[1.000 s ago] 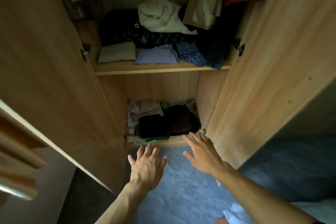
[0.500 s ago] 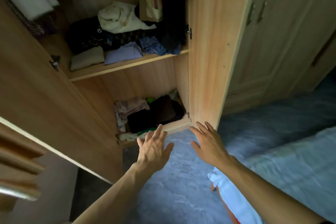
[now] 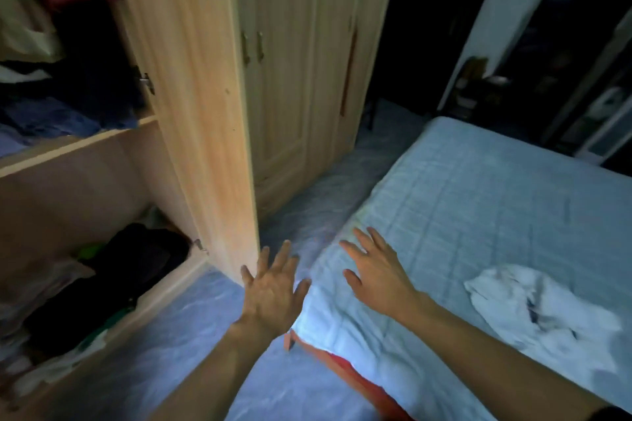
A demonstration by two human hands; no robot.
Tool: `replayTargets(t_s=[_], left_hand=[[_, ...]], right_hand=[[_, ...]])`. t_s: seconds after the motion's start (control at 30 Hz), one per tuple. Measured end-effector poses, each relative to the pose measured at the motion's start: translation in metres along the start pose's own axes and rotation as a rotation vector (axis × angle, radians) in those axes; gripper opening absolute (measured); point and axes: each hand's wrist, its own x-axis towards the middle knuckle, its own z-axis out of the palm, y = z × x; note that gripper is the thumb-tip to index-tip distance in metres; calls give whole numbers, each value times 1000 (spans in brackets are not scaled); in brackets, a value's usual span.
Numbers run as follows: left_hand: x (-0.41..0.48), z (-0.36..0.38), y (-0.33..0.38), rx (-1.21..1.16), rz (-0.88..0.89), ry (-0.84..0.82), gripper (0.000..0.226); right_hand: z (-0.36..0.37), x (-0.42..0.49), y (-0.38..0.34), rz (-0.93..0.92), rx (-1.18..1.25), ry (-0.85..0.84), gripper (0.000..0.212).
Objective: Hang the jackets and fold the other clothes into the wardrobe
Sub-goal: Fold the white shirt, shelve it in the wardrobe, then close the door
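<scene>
Both hands hang empty, fingers spread: the left hand [image 3: 272, 287] over the blue floor [image 3: 191, 328], the right hand [image 3: 378, 275] above the bed [image 3: 478, 202]. A white garment [image 3: 533, 311] lies crumpled on the pale quilt, beside the open wardrobe [image 3: 201, 106].

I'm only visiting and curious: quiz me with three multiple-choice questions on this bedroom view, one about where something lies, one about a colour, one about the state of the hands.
1. Where does the crumpled white garment lie?
A. on a wardrobe shelf
B. on the quilted bedcover
C. on the floor

2. What colour is that bedcover?
A. green
B. black
C. light blue

3. How are the person's left hand and right hand?
A. open, holding nothing
B. gripping a hanger
C. clenched into fists

Answers:
1 B, it rests on the bedcover's right part.
2 C, pale blue quilting shows.
3 A, the fingers are spread and empty.
</scene>
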Motion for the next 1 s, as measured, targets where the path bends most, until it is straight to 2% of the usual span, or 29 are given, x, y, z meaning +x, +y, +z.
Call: replayTargets(t_s=[0.17, 0.33, 0.47, 0.6, 0.83, 1.0], left_hand=[[5, 26, 94, 23, 296, -42, 60], [8, 28, 185, -40, 491, -46, 62], [-5, 36, 244, -35, 608, -53, 61], [-11, 60, 292, 26, 665, -94, 60], [-25, 105, 391, 164, 693, -198, 61], [-28, 127, 457, 144, 702, -221, 60]], right_hand=[[13, -98, 57, 259, -36, -52, 61], [4, -186, 112, 546, 25, 22, 62], [6, -243, 150, 699, 67, 61, 61], [16, -284, 188, 768, 114, 67, 60], [41, -336, 276, 770, 184, 52, 59], [52, -362, 333, 784, 230, 64, 60]])
